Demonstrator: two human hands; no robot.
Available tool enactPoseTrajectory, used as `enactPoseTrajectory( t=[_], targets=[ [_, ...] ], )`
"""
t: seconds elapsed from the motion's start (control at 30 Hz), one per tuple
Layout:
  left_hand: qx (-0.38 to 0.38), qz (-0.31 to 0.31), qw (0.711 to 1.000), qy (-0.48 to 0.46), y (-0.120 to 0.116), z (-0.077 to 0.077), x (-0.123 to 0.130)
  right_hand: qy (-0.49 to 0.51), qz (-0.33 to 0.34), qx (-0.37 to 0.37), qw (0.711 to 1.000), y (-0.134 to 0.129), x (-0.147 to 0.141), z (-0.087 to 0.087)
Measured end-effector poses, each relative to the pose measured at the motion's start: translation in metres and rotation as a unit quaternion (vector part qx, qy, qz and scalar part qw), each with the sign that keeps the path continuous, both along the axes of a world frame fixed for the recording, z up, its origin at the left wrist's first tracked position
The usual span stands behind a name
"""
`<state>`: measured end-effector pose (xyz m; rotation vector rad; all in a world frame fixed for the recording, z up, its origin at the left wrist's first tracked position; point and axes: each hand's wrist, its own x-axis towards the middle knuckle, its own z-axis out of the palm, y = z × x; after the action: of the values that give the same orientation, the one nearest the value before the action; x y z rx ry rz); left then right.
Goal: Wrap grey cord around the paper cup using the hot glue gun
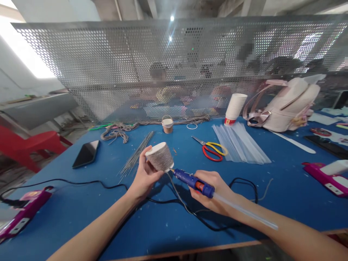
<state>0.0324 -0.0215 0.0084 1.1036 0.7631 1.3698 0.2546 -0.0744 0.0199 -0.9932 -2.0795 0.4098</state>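
My left hand (146, 170) is closed around a paper cup (160, 156) wrapped in grey cord, tilted on its side above the table. A loose length of cord (178, 194) hangs from the cup down to the tabletop. In my right hand (214, 188) is a blue glue gun (190, 179), its nozzle at the cup's lower right rim. A clear glue stick (250, 211) sticks out of the gun's back end. Whether the nozzle touches the cup I cannot tell. Beyond the gun lie scissors (210, 149) with one red and one yellow handle.
Thin wires (138, 154), a phone (86, 154) and a small bucket-like cup (167, 125) lie beyond my left hand. Clear glue sticks (241, 143), stacked paper cups (236, 107) and a backpack (288, 105) are at right. A black cable (168, 201) crosses the blue table (81, 206).
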Motion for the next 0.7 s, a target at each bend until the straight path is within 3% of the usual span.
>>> enactPoseTrajectory(
  t=[0.47,0.7],
  targets=[
    [-0.023,-0.022,0.999,-0.019,-0.001,0.001,-0.004,0.035,-0.019,-0.067,0.997,0.001,0.002,0.007],
    [-0.006,-0.011,1.0,0.005,0.004,0.0,-0.006,-0.008,-0.024,-0.053,0.998,0.014,0.011,-0.001]
  ],
)
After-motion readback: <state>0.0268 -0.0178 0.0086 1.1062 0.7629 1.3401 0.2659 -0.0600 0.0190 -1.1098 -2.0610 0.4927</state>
